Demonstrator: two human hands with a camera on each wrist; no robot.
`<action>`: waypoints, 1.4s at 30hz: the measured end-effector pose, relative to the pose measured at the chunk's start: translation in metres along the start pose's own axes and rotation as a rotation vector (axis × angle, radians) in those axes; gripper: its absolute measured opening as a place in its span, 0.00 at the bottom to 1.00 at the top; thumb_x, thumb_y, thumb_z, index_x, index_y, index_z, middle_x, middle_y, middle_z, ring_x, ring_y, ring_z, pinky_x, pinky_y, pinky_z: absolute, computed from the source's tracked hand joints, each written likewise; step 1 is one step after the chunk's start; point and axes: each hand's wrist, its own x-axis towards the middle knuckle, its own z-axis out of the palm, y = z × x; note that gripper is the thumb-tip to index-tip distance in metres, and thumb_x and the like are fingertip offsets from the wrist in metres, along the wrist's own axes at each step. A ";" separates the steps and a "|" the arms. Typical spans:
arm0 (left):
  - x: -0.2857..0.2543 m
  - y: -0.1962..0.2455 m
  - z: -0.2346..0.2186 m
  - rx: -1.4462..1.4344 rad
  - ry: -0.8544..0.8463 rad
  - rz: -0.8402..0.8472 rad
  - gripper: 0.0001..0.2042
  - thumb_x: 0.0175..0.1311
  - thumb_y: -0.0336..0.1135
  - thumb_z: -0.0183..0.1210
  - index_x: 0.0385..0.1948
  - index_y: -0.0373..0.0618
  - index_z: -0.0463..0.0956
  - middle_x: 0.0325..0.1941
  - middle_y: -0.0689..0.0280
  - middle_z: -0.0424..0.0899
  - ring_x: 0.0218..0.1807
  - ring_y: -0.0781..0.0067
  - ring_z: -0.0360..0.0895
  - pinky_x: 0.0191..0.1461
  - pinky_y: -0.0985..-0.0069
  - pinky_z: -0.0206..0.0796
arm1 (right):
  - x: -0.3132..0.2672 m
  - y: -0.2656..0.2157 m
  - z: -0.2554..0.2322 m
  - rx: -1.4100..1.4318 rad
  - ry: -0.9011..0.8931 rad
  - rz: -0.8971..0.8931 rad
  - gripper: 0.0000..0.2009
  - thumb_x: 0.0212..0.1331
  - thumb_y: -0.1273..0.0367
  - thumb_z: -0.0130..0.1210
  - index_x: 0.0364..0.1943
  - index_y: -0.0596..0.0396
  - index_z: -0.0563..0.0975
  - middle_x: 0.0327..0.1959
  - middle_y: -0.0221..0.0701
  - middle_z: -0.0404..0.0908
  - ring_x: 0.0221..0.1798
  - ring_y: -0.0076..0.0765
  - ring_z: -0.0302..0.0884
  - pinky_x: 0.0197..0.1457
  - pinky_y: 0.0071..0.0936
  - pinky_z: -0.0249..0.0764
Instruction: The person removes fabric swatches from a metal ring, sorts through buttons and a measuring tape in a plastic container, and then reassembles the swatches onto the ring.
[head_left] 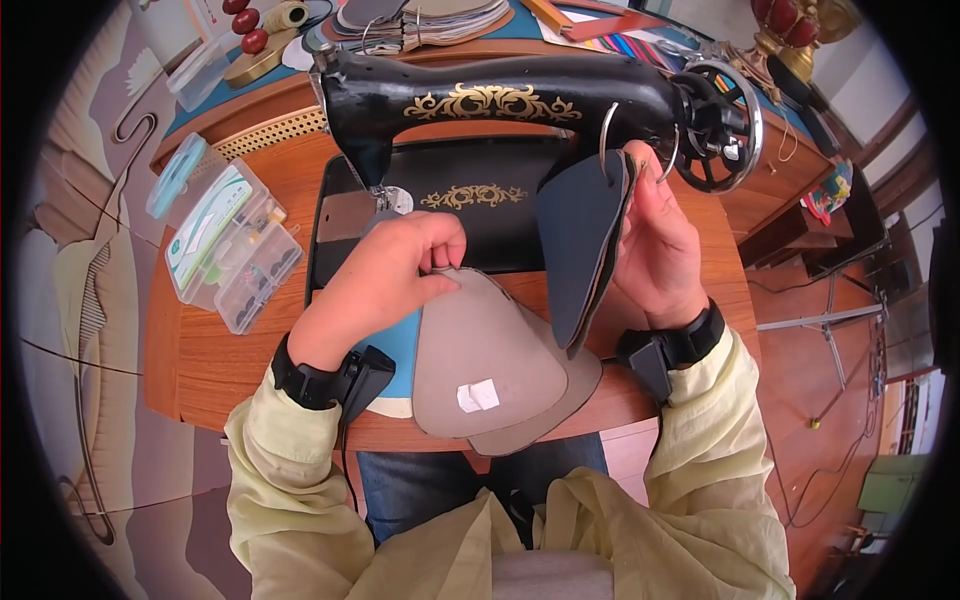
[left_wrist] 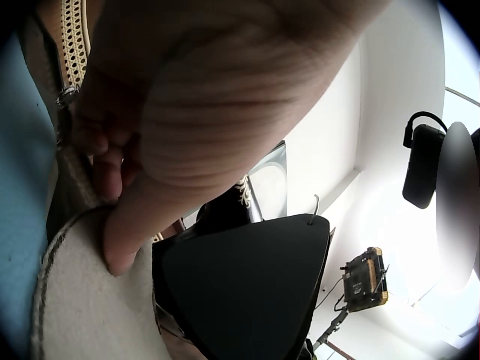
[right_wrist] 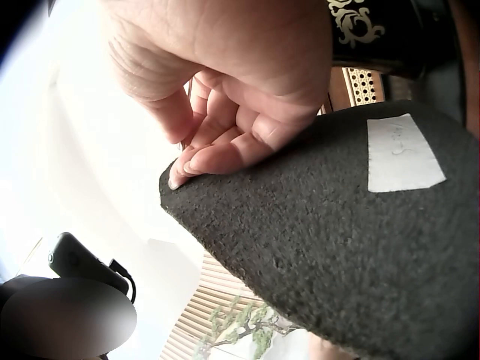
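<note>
My left hand (head_left: 390, 275) pinches the narrow top of a grey-beige leather swatch (head_left: 490, 335) between thumb and fingers. This rounded, triangular swatch bears a small white label (head_left: 478, 395) and overlaps other pieces, among them a light blue swatch (head_left: 400, 350). My right hand (head_left: 660, 245) grips a few dark blue swatches (head_left: 582, 240) by their top corner, tilted upright at the right. A large metal ring (head_left: 603, 140) passes through their top. In the right wrist view, the rough dark back (right_wrist: 300, 240) of one carries a white label (right_wrist: 405, 154).
A black sewing machine (head_left: 490, 95) with gold ornament stands just beyond my hands, its handwheel (head_left: 722, 125) at the right. Left of it is an opened clear plastic box (head_left: 250, 275) of small parts. More ring-bound swatches (head_left: 420, 25) lie behind the machine. The wooden table (head_left: 200, 370) ends near my lap.
</note>
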 end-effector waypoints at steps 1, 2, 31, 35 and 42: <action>0.000 -0.001 0.000 0.008 0.008 0.014 0.12 0.46 0.20 0.66 0.29 0.40 0.71 0.27 0.69 0.71 0.31 0.77 0.69 0.38 0.79 0.65 | 0.000 0.000 0.000 -0.001 0.002 0.000 0.05 0.71 0.65 0.46 0.43 0.48 0.70 0.34 0.28 0.80 0.33 0.20 0.75 0.33 0.17 0.73; 0.001 -0.002 0.000 0.016 0.016 0.028 0.12 0.46 0.20 0.66 0.29 0.40 0.71 0.27 0.69 0.71 0.32 0.77 0.69 0.38 0.79 0.65 | 0.000 0.001 0.000 -0.001 0.004 0.001 0.05 0.71 0.65 0.46 0.43 0.48 0.70 0.33 0.29 0.80 0.33 0.20 0.75 0.33 0.17 0.74; 0.006 0.000 0.000 -0.693 0.508 0.131 0.06 0.66 0.28 0.58 0.41 0.39 0.75 0.38 0.70 0.82 0.39 0.85 0.77 0.45 0.86 0.68 | 0.000 0.002 0.006 -0.057 0.008 0.009 0.05 0.71 0.66 0.47 0.41 0.50 0.70 0.31 0.31 0.80 0.28 0.23 0.74 0.33 0.16 0.72; 0.002 0.007 -0.002 -0.735 0.481 0.181 0.09 0.64 0.26 0.59 0.45 0.38 0.74 0.40 0.67 0.83 0.43 0.83 0.79 0.47 0.85 0.70 | -0.002 0.003 0.008 -0.190 -0.052 0.068 0.05 0.70 0.66 0.48 0.40 0.52 0.70 0.31 0.33 0.82 0.28 0.22 0.77 0.32 0.15 0.72; -0.006 0.016 -0.003 -0.681 0.457 0.244 0.14 0.63 0.23 0.59 0.50 0.38 0.72 0.41 0.65 0.83 0.44 0.82 0.80 0.47 0.85 0.71 | -0.006 0.005 0.017 -0.143 -0.044 0.282 0.05 0.68 0.67 0.49 0.38 0.52 0.70 0.30 0.34 0.83 0.29 0.21 0.79 0.30 0.15 0.69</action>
